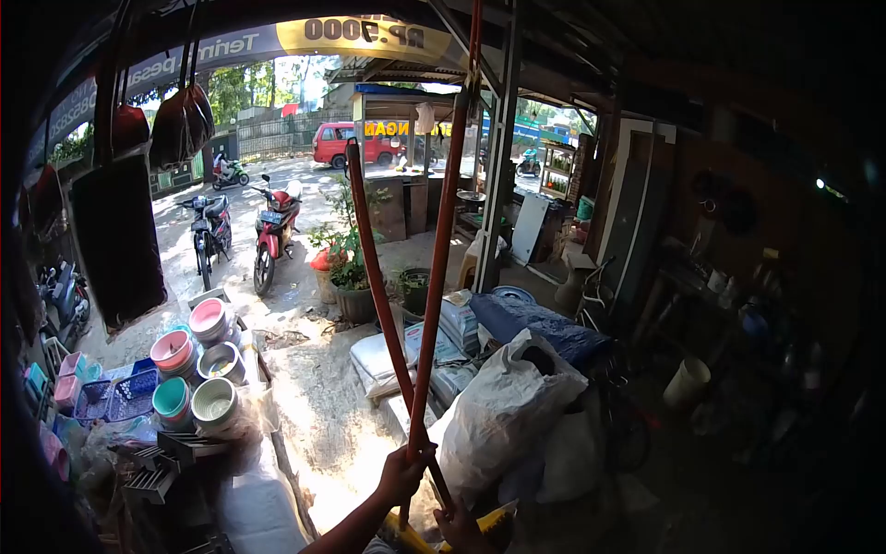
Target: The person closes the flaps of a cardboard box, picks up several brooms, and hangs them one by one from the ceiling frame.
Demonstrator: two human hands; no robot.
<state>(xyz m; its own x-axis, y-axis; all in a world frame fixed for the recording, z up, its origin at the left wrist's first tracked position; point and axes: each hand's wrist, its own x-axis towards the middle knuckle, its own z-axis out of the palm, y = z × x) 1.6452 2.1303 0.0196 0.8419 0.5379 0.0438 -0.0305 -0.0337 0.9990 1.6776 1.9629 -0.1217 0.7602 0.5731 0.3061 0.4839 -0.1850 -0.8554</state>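
Two long red-brown broom handles cross in front of me. My left hand point(403, 474) is closed around the handle point(441, 277) that leans right, just by the crossing point. Lower down, my right hand point(459, 526) grips the bottom part of the other handle point(377, 263), which leans left and has a dark loop at its top. At the bottom edge, a yellow broom head point(498, 528) with dark bristles shows beside my right hand. Another yellow piece point(402, 534) sits below my left hand, partly cut off by the frame.
Stacked plastic basins point(210, 319) and blue baskets point(129, 395) fill a stand at left. A large white sack point(503, 411) and flat packed bags point(378, 362) lie at right. Dark bags point(183, 125) hang upper left. A metal post point(498, 157) stands ahead; motorbikes point(268, 231) are parked outside.
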